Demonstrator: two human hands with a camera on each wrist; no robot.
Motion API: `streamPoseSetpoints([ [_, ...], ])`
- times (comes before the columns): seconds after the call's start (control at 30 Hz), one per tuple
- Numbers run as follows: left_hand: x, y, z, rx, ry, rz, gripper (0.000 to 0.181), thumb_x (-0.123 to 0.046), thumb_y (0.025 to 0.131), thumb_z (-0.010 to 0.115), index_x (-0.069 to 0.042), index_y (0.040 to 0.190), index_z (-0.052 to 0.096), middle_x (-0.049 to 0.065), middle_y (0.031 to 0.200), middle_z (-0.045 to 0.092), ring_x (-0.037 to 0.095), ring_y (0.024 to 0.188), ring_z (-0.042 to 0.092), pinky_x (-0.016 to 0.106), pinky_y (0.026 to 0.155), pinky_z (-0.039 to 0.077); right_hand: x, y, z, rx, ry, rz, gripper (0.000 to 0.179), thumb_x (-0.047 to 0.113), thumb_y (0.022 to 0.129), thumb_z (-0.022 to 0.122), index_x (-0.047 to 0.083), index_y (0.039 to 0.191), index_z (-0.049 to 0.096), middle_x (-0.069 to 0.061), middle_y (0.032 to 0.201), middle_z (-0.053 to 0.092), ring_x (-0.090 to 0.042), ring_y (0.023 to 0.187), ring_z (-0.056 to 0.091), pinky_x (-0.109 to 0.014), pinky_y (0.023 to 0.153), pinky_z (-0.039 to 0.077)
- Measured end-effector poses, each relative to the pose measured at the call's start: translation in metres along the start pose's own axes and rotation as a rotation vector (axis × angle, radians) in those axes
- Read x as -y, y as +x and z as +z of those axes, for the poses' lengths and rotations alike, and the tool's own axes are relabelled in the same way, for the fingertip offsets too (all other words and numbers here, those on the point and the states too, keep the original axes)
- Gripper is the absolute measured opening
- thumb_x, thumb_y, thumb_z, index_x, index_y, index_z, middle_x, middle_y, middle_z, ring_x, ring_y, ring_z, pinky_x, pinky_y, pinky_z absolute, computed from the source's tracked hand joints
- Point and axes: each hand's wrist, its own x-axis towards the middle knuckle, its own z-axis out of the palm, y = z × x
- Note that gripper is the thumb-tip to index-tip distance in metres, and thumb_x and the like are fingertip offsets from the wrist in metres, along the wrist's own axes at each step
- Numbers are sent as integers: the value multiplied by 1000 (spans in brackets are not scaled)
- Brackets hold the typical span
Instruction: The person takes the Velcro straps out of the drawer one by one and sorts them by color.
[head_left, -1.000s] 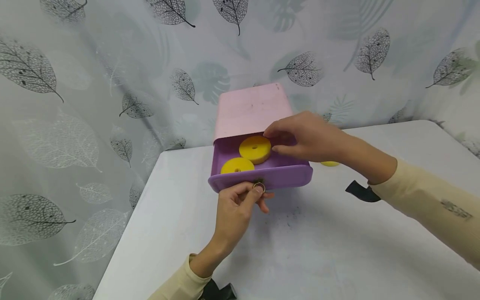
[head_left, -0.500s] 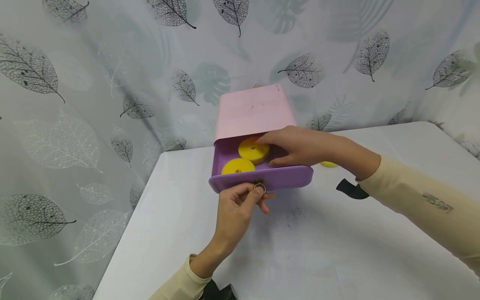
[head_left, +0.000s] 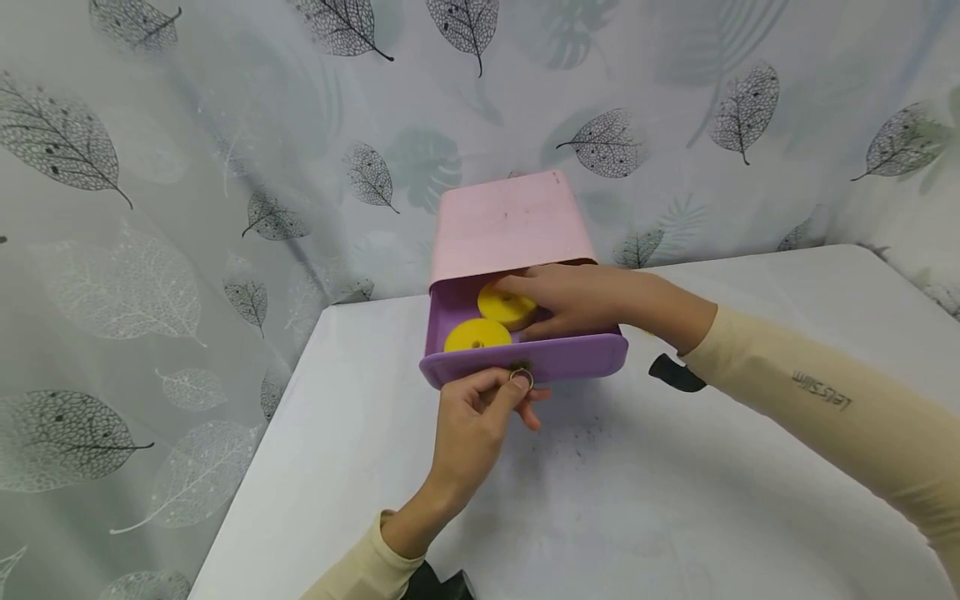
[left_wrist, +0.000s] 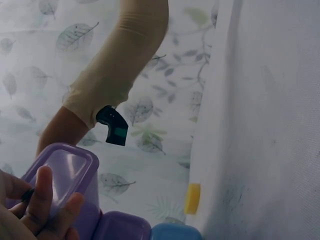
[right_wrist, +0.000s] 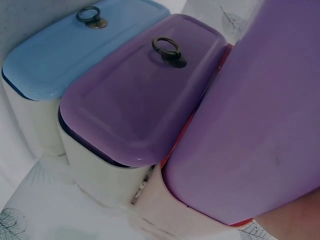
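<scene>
- Pinching the ring pull (head_left: 532, 377) of the partly pulled-out purple drawer (head_left: 581, 358) with the fingers (head_left: 480, 383) of the left hand (head_left: 465, 429).
- Reaching in across the drawer's right side with the right hand (head_left: 581, 296), fingertips over the far yellow disc (head_left: 498, 308), thumb lower, near the front lip; cannot tell whether gripping.
- Inside the drawer, just beside that disc and close to the front lip, the near yellow disc (head_left: 480, 333).
- Between the front edge of the pink casing (head_left: 513, 221) and the lip, a shallow opening; right half taken up by the hand, some drawer floor along the left wall.
- Beside the open drawer, toward the white surface (head_left: 337, 467), a purple drawer front (right_wrist: 125, 95), then a blue drawer front (right_wrist: 75, 57).
- Close behind the casing, a leaf-printed sheet (head_left: 517, 108); nearer the person, a broad stretch of surface.
</scene>
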Motion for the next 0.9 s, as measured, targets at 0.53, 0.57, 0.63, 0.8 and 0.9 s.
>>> streamPoseSetpoints([
  [0.53, 1, 0, 0, 2, 3, 4, 29, -16, 105, 61, -1, 82, 70, 9, 64, 67, 30, 91, 76, 44, 91, 53, -3, -6, 2, -65, -15, -8, 51, 23, 96, 76, 9, 141, 57, -1, 121, 63, -21, 98, 58, -41, 86, 48],
  [0.57, 1, 0, 0, 2, 2, 4, 29, -16, 105, 61, -1, 82, 70, 9, 64, 67, 31, 91, 76, 43, 91, 53, -4, -8, 2, -70, -13, -2, 51, 22, 95, 77, 9, 141, 58, 0, 121, 63, -20, 97, 58, -40, 85, 48],
  [0.63, 1, 0, -1, 2, 4, 3, 29, -16, 105, 61, -1, 82, 70, 9, 64, 68, 32, 91, 76, 43, 91, 52, -3, -11, 1, -80, -2, -6, 49, 20, 95, 78, 10, 139, 60, 2, 120, 64, -19, 95, 58, -39, 83, 48],
  [0.8, 1, 0, -1, 3, 1, 3, 28, -16, 105, 61, -2, 83, 71, 9, 64, 68, 30, 91, 76, 42, 90, 52, -1, -19, -2, -96, 17, -18, 45, 17, 93, 79, 9, 134, 63, 3, 114, 64, -16, 90, 57, -37, 80, 49],
  [0.9, 1, 1, -1, 3, 1, 2, 28, -16, 105, 61, -2, 83, 71, 9, 64, 68, 29, 90, 76, 42, 90, 52, 0, -24, -4, -98, 22, -25, 44, 14, 93, 79, 7, 133, 63, 2, 115, 64, -16, 90, 57, -37, 80, 49],
])
